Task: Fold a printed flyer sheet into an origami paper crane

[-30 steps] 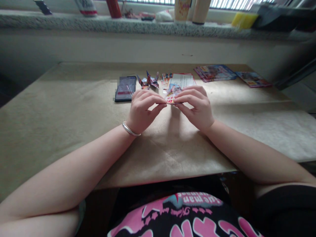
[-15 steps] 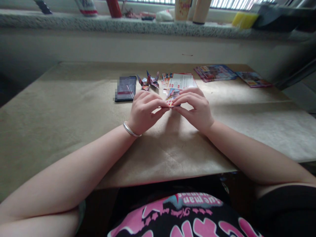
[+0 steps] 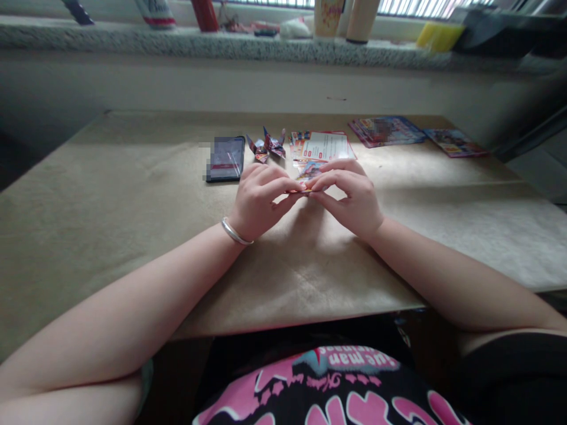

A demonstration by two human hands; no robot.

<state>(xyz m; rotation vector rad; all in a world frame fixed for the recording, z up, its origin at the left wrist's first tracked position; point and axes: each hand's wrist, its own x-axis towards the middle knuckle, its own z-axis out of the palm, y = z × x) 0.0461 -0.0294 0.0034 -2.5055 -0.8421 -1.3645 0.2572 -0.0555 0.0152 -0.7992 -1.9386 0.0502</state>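
Note:
A small piece of printed, folded paper is pinched between my two hands, just above the table. My left hand, with a silver bangle at the wrist, grips its near left edge between thumb and fingers. From the other side, my right hand pinches it close to the left fingertips, with the index finger bent over the top. The fingers cover much of the paper, so its full shape is hidden. Two folded paper cranes stand just beyond my left hand.
A phone or tablet lies left of the cranes. Printed sheets are behind my hands, with more colourful leaflets at the back right. A stone sill holding cups, a yellow sponge and other items runs behind the table.
The paper has tilted flatter, and its near edge shows slightly more to the left under my left fingers. My right fingertips have shifted a little along it. Everything else stays put.

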